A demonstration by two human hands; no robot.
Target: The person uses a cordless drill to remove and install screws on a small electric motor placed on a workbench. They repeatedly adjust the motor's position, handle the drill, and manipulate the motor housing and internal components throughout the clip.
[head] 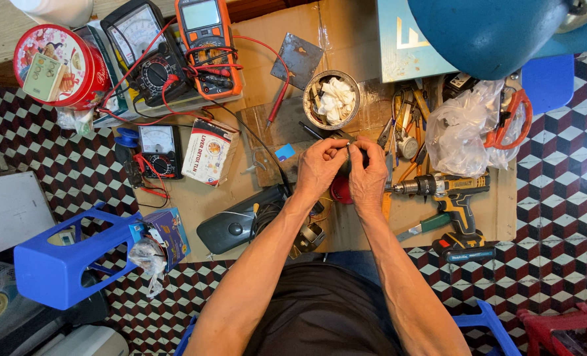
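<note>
Hands meet over the middle of the cardboard sheet (254,39) on the floor. Left hand (318,166) and right hand (368,177) both pinch a small dark part (347,150) between fingertips; grip narrow on each, part mostly hidden. Its long axis and heading cannot be told. Work looks mid-way: nothing visibly finished, cordless drill (448,194) idle just right of the hands, chuck pointing left, long axis parallel to the sheet's near edge. Metal tin (331,99) sits beyond the hands, multimeters (175,53) toward the far left corner.
</note>
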